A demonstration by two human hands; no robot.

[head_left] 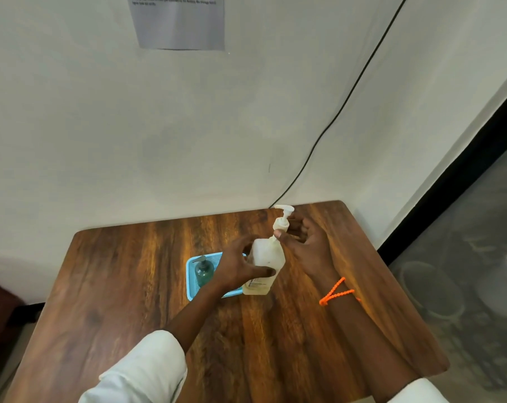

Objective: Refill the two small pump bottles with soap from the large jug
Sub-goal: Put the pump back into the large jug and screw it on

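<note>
Head view: the left hand (237, 267) grips the white pump jug (265, 264) on the wooden table (136, 274) beside the blue tray (190, 282); the right hand (306, 247) pinches its pump collar (280, 225). It is probably rigid, slick and fairly heavy, so best held around the body.

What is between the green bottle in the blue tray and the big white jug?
In the head view, the left hand lies between the green bottle and the white jug, gripping the jug's body over the blue tray.
</note>
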